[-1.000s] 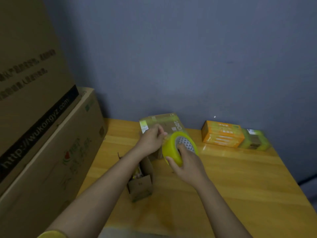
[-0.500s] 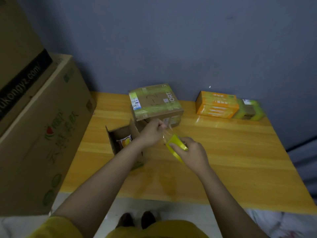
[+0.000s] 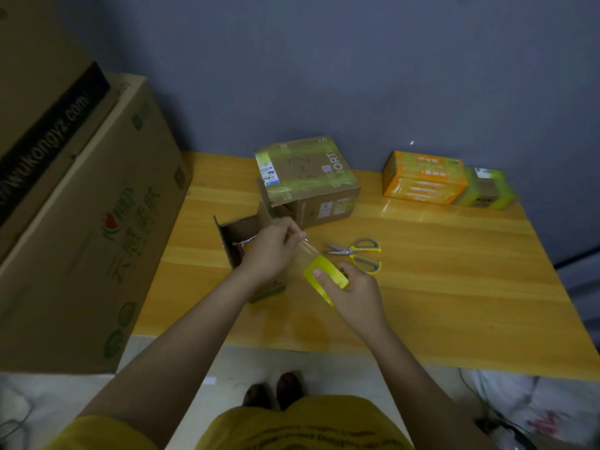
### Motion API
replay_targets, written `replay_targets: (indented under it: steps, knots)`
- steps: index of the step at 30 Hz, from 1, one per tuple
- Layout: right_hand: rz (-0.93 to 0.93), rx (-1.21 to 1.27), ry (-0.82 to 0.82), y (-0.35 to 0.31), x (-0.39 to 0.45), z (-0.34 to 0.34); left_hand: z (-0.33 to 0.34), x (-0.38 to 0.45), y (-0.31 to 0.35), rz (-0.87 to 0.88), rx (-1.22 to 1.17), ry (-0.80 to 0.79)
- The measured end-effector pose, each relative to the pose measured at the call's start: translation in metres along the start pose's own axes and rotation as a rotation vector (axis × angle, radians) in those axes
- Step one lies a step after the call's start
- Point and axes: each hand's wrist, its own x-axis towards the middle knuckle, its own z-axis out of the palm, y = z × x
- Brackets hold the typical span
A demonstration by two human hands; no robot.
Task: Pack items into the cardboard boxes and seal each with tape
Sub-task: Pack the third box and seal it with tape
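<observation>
Gripping the yellow tape roll (image 3: 325,277) in our right hand (image 3: 355,295), fingers and thumb curled round its rim, we hold it just above the wooden table (image 3: 438,274), near the front edge. Our left hand (image 3: 271,251) pinches the free end of the clear tape strip (image 3: 308,250) between thumb and fingertips, the strip stretched taut from there down to the roll. Beneath and behind our left hand stands the small open cardboard box (image 3: 233,237), its flaps up and something white and orange showing inside. Just behind it sits a sealed cardboard box (image 3: 306,180) crossed with yellowish tape, a label on its top. A pair of scissors (image 3: 358,254) with yellow and grey handles lies on the table just beyond the roll. At the far right, an orange box (image 3: 423,181) touches a small tape-wrapped parcel (image 3: 487,193). Large cartons (image 3: 74,222) stand stacked to our left, beside the table.
</observation>
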Motion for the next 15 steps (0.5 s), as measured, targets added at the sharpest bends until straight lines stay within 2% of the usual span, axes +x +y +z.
replay_targets:
  steps: [2, 5, 8, 12, 15]
  knots:
    - [0.021, -0.036, 0.005, -0.005, -0.011, 0.017, -0.004, -0.009, -0.017, 0.052, 0.109, 0.017]
    - [0.120, -0.101, -0.049, -0.005, -0.021, 0.046, -0.012, -0.020, -0.041, 0.016, 0.138, 0.020]
    - [0.208, -0.128, -0.100, -0.004, -0.032, 0.071, -0.017, -0.026, -0.066, 0.028, 0.162, -0.057]
    - [0.249, -0.088, -0.025, -0.008, -0.036, 0.098, -0.028, -0.020, -0.093, 0.017, 0.101, -0.108]
    - [0.325, -0.084, -0.008, -0.003, -0.040, 0.116, -0.028, -0.023, -0.100, 0.014, 0.212, -0.082]
